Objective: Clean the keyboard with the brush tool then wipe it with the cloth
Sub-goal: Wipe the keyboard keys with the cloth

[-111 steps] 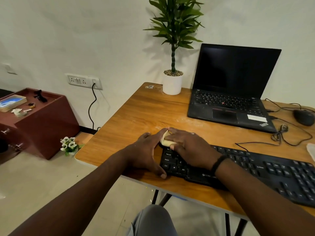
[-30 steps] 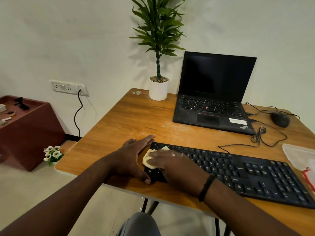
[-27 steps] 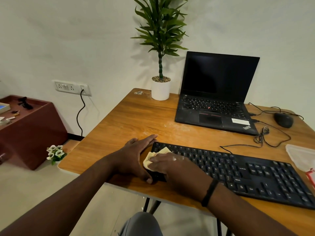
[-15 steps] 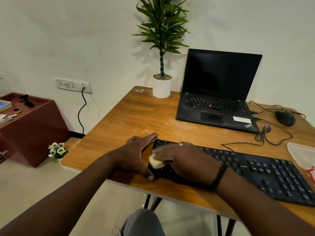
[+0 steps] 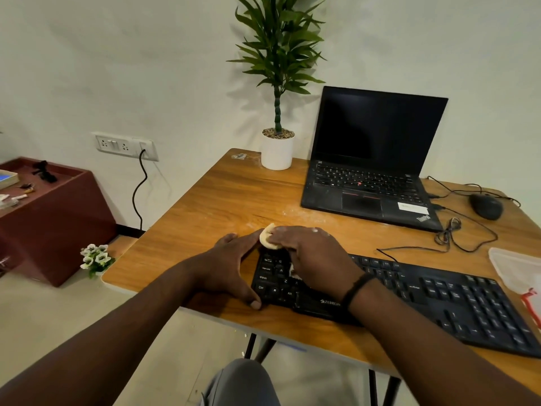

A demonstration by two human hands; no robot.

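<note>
A long black keyboard (image 5: 439,300) lies along the front of the wooden desk (image 5: 222,206). My right hand (image 5: 313,253) presses a small pale yellow cloth (image 5: 268,238) onto the keyboard's far left corner; most of the cloth is hidden under the fingers. My left hand (image 5: 231,268) lies flat on the desk against the keyboard's left end, with the thumb along its front corner. No brush tool is in view.
An open black laptop (image 5: 371,171) stands behind the keyboard, with a potted plant (image 5: 277,150) to its left. A black mouse (image 5: 486,206) and loose cables (image 5: 456,232) lie at the right. A clear plastic bag (image 5: 515,273) sits at the right edge.
My right hand has slid the cloth from the front left keys up to the keyboard's far left corner. My left hand has stayed braced at the left end.
</note>
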